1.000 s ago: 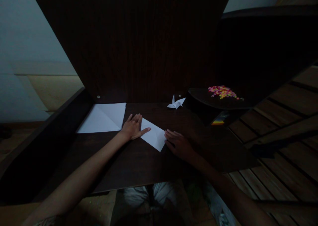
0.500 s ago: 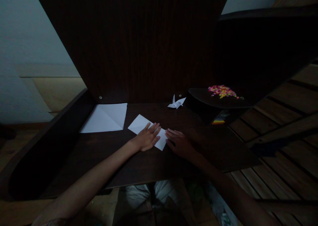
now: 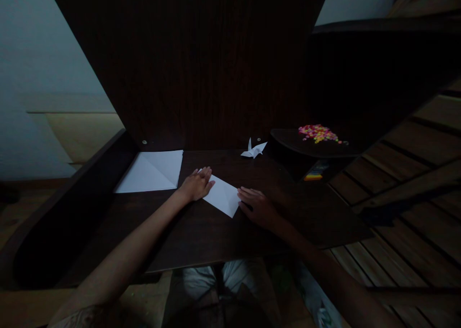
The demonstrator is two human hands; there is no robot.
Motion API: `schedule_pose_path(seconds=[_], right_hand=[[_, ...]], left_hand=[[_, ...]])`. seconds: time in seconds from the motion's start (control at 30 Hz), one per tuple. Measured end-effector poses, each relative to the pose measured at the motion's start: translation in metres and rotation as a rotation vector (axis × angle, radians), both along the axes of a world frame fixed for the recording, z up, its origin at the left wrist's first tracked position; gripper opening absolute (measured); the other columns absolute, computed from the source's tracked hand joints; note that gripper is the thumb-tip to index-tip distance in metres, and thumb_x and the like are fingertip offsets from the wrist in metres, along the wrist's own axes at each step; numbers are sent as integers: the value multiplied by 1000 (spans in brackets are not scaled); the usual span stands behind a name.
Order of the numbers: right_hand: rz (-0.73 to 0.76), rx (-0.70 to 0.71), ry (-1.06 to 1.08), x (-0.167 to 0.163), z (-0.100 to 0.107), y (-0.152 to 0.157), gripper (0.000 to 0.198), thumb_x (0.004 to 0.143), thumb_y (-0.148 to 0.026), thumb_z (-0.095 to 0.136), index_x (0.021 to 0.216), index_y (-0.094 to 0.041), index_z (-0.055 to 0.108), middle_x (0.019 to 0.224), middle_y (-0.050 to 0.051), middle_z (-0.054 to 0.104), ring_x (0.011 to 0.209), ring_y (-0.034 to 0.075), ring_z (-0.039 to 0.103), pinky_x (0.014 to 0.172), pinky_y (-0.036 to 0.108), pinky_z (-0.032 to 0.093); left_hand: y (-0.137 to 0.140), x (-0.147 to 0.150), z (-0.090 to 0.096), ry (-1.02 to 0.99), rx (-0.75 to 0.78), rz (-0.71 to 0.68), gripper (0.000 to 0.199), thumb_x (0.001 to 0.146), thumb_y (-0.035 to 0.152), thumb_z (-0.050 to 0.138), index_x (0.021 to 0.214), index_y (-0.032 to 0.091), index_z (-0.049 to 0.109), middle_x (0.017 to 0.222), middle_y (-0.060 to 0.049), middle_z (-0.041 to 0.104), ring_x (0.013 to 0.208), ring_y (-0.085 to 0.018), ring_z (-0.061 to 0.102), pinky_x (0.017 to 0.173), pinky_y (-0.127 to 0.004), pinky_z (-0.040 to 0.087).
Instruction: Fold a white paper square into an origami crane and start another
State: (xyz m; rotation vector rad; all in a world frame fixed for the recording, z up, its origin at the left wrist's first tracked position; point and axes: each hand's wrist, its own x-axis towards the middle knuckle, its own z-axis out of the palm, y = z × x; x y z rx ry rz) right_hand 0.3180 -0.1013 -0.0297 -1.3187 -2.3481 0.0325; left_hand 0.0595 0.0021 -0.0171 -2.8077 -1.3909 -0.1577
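A folded white sheet of paper [image 3: 224, 196] lies slantwise on the dark desk, with a crease near its right end. My left hand [image 3: 197, 184] rests flat over the paper's left end, hiding that part, with its fingers stretched out. At the right corner, the fingertips of my right hand [image 3: 255, 204] touch the paper's edge, the fingers extended and nothing gripped. Behind the paper, a white origami crane [image 3: 254, 149] stands near the back panel. Off to the left is a stack of white paper [image 3: 153, 170], its top sheet creased diagonally.
A small raised shelf [image 3: 288, 137] at the right bears a pile of small colourful pieces [image 3: 319, 133]. Beneath it sits a yellow-and-orange item [image 3: 313, 176]. The desk's dark side panel [image 3: 77, 203] rises at the left, and a tall back panel [image 3: 201, 68] closes the far side.
My left hand has slid left along the folded paper, from its middle to its left end, uncovering the middle. My right hand stays at the right corner. The view has shifted slightly.
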Motion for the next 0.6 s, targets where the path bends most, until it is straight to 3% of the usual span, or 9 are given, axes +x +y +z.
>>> schedule_pose_path(seconds=[0.17,0.27,0.37,0.47,0.53,0.6], right_hand=[[14,-2,37,3,0,6,30,91,-26,52,116,-19,69,126,10,65,123,25,57,102,48,47],[-6,-60,30,2,6,15,26,89,-27,55,107,-21,73,118,8,70,118,26,61,98,48,50],[-10,-81,28,-7,19,22,24,87,-29,59,101,-18,75,119,10,69,115,26,61,99,44,49],[15,-87,9,-23,34,25,36,87,-36,61,117,-18,69,134,10,60,123,27,54,102,44,47],[47,-146,-19,-37,42,25,54,84,-49,63,127,-16,63,140,12,55,125,29,51,102,46,46],[75,-223,-77,-49,47,26,75,76,-64,65,133,-15,57,145,14,49,128,34,47,103,50,44]], left_hand=[[12,-13,9,-40,61,229,57,96,38,29,136,1,46,141,-22,49,136,-31,42,118,-47,15],[15,-20,13,-76,49,270,53,94,34,33,133,3,50,138,-21,53,135,-31,43,117,-46,19],[13,-27,19,-132,20,300,48,92,28,35,128,4,56,132,-20,58,129,-30,50,112,-41,32],[11,-36,28,-222,4,371,48,94,27,27,126,8,58,124,-17,65,114,-28,62,99,-38,46],[10,-43,33,-315,26,426,50,95,27,24,127,10,58,127,-14,64,118,-26,60,99,-36,45],[8,-48,35,-568,-11,475,45,92,28,31,120,13,64,118,-10,69,113,-25,62,98,-35,46]])
